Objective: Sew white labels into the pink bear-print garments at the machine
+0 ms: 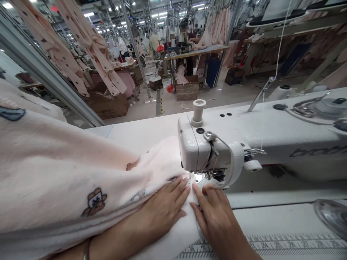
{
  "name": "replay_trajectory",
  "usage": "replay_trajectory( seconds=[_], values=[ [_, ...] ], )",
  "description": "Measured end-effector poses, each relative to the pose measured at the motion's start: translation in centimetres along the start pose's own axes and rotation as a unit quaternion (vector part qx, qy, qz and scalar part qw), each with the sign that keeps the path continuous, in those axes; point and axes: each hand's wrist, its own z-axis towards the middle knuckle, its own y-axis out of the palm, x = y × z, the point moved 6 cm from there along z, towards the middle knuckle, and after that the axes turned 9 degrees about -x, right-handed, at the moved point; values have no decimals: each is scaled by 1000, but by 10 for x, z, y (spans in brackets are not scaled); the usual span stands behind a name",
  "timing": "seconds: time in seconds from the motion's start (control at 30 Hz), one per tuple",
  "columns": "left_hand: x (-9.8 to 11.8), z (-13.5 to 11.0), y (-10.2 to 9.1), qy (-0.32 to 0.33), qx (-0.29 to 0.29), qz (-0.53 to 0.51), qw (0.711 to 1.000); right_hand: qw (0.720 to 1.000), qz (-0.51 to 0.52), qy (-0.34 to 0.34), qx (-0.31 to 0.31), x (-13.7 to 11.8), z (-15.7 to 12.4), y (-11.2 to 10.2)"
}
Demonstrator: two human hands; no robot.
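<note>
Pale pink plush fabric (pixel 67 173) with printed bears spreads over the left side and runs under the head of a white sewing machine (pixel 189 148). My left hand (pixel 165 202) lies flat on the fabric, its fingertips just in front of the lit needle area. Right beside it, my right hand (pixel 217 209) rests at the fabric's right edge. Its index finger and thumb are stretched out and apart, touching the cloth, while the other fingers curl. The needle itself is hard to make out behind the machine head.
A printed ruler scale (pixel 284 243) runs along the table's front. A clear round object (pixel 330 216) stands at the right. A metal post (pixel 54 65) and hanging pink garments (pixel 92 47) are at the left. Across the aisle are a worktable (pixel 200 52) and cardboard boxes (pixel 187 92).
</note>
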Motion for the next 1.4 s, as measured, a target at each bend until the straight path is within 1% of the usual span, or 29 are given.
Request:
replay_trajectory(
  seconds=[0.07,0.2,0.33,0.43,0.53,0.6,0.67,0.73,0.9,1.13,1.4],
  values=[
    [0,0,0,3,6,-5,1000,1000,5,3,1,1,-1,0],
    [0,-2,-1,-5,1,4,1000,1000,21,5,3,2,-3,2],
    [3,-2,-7,-5,5,51,999,998,56,18,3,7,-7,3],
    [5,-1,-12,1,23,81,996,994,93,46,19,14,-10,2],
    [5,1,-15,2,34,72,997,991,109,66,34,18,-12,3],
    [3,1,-15,-1,29,52,998,990,115,70,29,18,-12,4],
    [3,2,-14,-4,20,41,999,991,111,74,23,19,-13,6],
    [3,1,-14,-3,18,47,999,993,96,61,13,18,-13,8],
    [5,0,-15,0,35,92,995,998,59,23,14,13,-10,5],
    [4,-6,-11,-18,29,130,991,998,54,20,17,9,-6,2],
    [2,-5,-7,-18,11,107,994,999,37,25,10,9,-3,3]
  ],
)
